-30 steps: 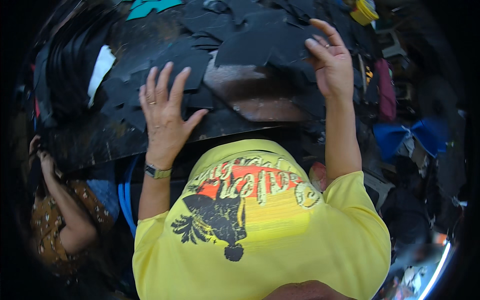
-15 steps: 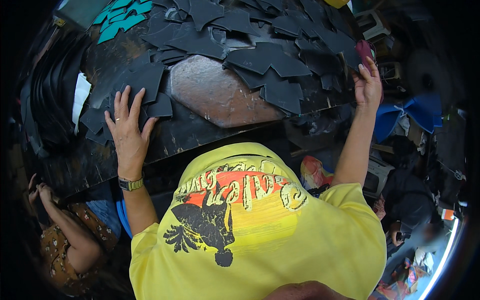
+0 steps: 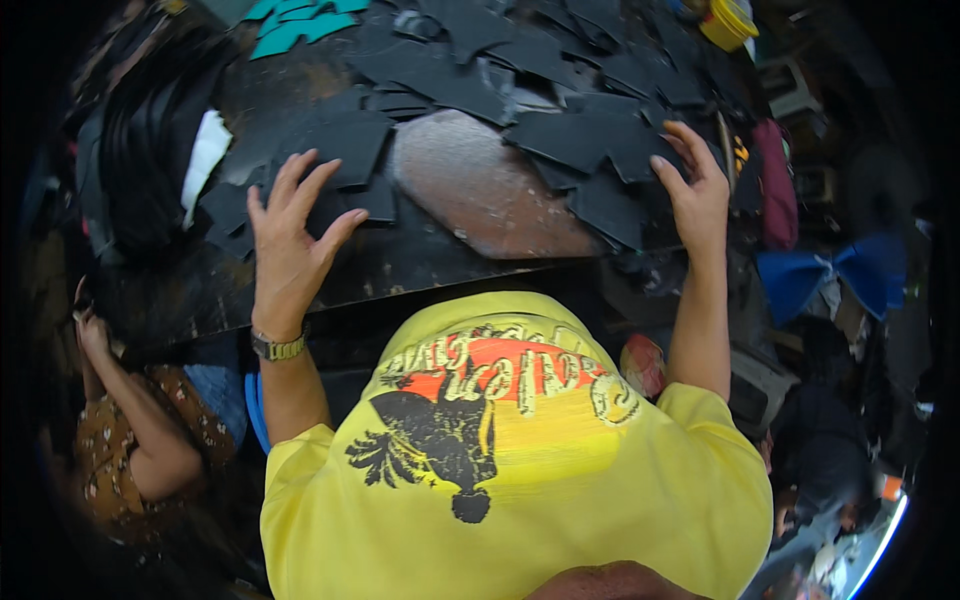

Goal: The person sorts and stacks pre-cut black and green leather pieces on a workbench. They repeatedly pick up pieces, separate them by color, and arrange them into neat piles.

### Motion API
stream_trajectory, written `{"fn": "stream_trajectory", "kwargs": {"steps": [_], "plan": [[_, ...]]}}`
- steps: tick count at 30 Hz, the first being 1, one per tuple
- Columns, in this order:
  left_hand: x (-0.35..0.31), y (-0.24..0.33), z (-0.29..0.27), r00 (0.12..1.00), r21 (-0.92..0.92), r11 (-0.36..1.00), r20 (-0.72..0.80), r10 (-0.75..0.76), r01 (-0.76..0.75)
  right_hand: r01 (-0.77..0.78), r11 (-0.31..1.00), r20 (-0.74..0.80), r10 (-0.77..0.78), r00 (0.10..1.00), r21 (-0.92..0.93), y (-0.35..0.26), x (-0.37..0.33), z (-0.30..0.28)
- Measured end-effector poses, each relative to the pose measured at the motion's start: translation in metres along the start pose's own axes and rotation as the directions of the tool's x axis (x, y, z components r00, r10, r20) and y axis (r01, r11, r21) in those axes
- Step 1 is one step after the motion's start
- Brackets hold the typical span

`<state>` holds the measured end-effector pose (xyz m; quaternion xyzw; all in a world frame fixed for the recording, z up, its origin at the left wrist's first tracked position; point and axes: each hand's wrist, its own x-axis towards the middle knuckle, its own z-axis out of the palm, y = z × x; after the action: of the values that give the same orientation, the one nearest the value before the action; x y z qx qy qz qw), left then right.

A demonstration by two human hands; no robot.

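Note:
My left hand is over a small stack of black cut sheet pieces at the left of the table, fingers spread and holding nothing. At the right, my right hand hovers beside another group of black angular pieces, its thumb and fingers curved apart with nothing between them. Between the two groups lies a flat brown slab with a worn surface. More black cut pieces are heaped behind it in overlapping layers.
Teal cut pieces lie at the far left, near tall stacked black sheets and a white scrap. A yellow tub is at the far right. Maroon cloth and blue material are right of the table. Another person's arm shows at left.
My right hand has moved left, away from the maroon cloth, toward the black pieces. My left hand has lifted off its stack and its fingers curve more. The whole view has shifted.

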<state>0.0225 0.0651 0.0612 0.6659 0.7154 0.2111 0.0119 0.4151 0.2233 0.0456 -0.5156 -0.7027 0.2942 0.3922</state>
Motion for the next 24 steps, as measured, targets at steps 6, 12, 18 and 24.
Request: {"fn": "stream_trajectory", "kwargs": {"steps": [6, 12, 18, 24], "plan": [[0.032, -0.034, -0.025, 0.997, -0.153, 0.988, -0.067, -0.025, 0.015, 0.181, 0.885, 0.066, -0.169, 0.983, -0.429, -0.042, 0.020, 0.007], [0.112, -0.095, -0.007, 0.998, -0.162, 0.985, -0.031, -0.057, 0.051, 0.428, 0.904, 0.409, -0.399, 0.821, 0.022, -0.078, 0.083, 0.085], [0.174, -0.135, 0.035, 0.996, -0.001, 0.996, 0.036, -0.085, 0.086, 0.487, 0.873, 0.444, -0.442, 0.780, 0.014, -0.106, 0.180, 0.209], [0.195, -0.152, 0.051, 0.991, 0.125, 0.983, 0.005, -0.134, 0.132, 0.548, 0.826, 0.397, -0.462, 0.793, -0.133, -0.117, 0.267, 0.305]]}}
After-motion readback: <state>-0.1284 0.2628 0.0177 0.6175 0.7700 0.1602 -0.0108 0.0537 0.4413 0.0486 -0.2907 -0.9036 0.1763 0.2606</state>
